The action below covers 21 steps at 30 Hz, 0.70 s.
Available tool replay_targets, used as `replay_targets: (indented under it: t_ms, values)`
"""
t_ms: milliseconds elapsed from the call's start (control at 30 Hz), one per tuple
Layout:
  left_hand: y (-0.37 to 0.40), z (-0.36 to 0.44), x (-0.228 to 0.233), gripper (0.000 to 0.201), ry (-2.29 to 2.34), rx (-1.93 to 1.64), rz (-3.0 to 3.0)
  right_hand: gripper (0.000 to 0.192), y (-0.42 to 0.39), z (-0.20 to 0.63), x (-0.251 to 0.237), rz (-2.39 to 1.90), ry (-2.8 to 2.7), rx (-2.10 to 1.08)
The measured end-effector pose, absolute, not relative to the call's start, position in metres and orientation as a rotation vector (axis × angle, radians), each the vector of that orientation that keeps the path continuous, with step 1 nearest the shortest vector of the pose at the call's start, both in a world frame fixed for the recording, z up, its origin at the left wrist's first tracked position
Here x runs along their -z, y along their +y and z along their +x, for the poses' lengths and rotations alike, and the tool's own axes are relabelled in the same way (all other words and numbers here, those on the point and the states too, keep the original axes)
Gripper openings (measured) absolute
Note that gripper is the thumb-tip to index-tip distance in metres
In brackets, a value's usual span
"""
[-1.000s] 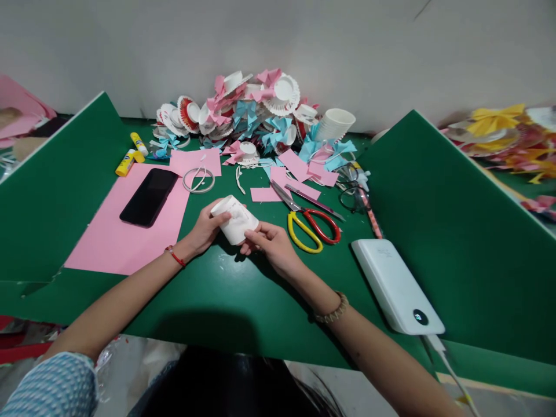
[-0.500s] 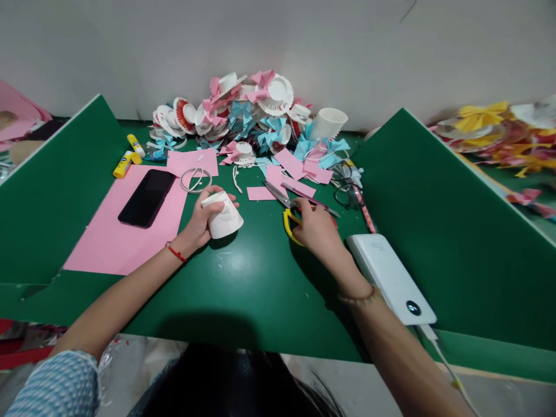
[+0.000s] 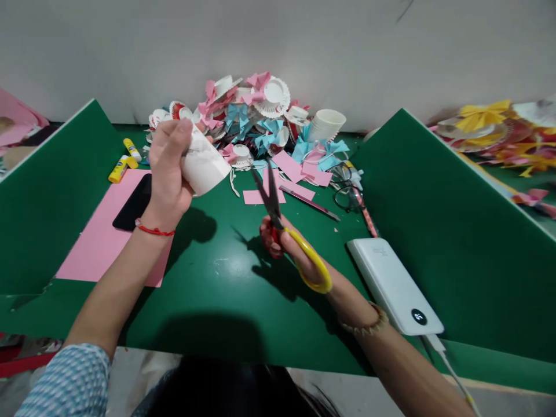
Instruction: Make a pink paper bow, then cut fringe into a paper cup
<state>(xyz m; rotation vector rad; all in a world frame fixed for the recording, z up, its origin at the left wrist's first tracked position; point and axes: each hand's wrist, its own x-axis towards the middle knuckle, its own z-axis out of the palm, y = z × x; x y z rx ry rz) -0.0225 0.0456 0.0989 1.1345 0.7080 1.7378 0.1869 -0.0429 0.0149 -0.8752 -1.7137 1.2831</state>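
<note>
Head view: left hand (image 3: 167, 168) hides paper cup's (image 3: 204, 167) rim.

One pair of scissors (image 3: 282, 226), two glue sticks (image 3: 124, 161), one phone (image 3: 132, 204), one power bank (image 3: 393, 284), one held paper cup (image 3: 204, 165), one cup stack (image 3: 328, 124).

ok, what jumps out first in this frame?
The left hand holds a white paper cup raised above the green table, while the right hand lifts yellow-handled scissors, blades slightly open, just right of it. Behind, against the wall, sits a pile of pink and blue paper crafts.
</note>
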Motion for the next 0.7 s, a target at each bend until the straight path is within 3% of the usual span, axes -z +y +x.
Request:
replay_targets:
  t_ms: [300, 700]
  values:
    - [0.029, -0.003, -0.085, 0.024, 0.696, -1.594, 1.203, 0.055, -0.057, 0.193, -0.026, -0.845, -1.78, -1.455]
    - [0.025, 0.007, -0.077, 0.029, 0.76, -1.513, 1.193, 0.051, -0.06, 0.188, -0.029, -0.825, -1.627, -1.487]
